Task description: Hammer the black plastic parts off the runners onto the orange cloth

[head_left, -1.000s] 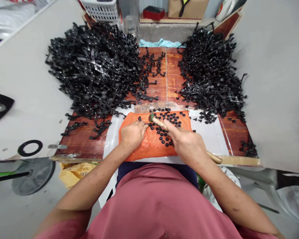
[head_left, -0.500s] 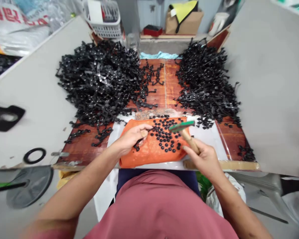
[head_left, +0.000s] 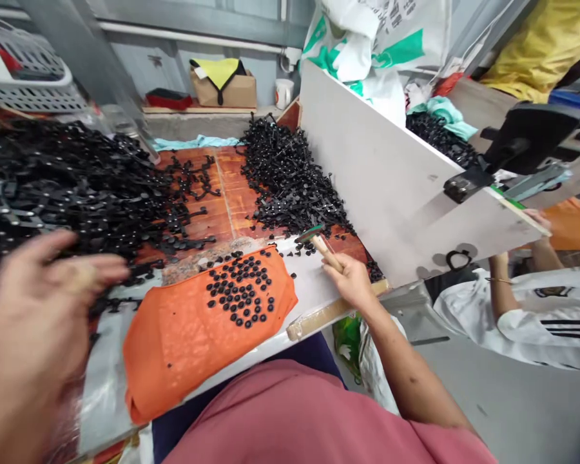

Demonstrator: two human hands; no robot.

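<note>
My right hand [head_left: 352,280] grips the wooden handle of a small hammer [head_left: 319,240] with a green head, held over the right end of the white board. My left hand [head_left: 33,328] is raised close to the camera at the left, blurred, fingers curled loosely; whether it holds anything is unclear. An orange cloth [head_left: 193,322] lies on the board with several small black caps [head_left: 240,293] scattered on it. Two large heaps of black metal pieces sit behind, one heap at the left [head_left: 67,187] and one at the right [head_left: 290,180].
A grey partition board [head_left: 396,180] stands at the right, with a black clamp [head_left: 512,148] on it. Beyond it another person in a white shirt [head_left: 526,316] works. A white basket [head_left: 24,84] and a cardboard box [head_left: 222,87] stand at the back.
The view has swung to the right. My left hand left the orange cloth and rose toward the camera. My right hand moved the hammer off the cloth to the right.
</note>
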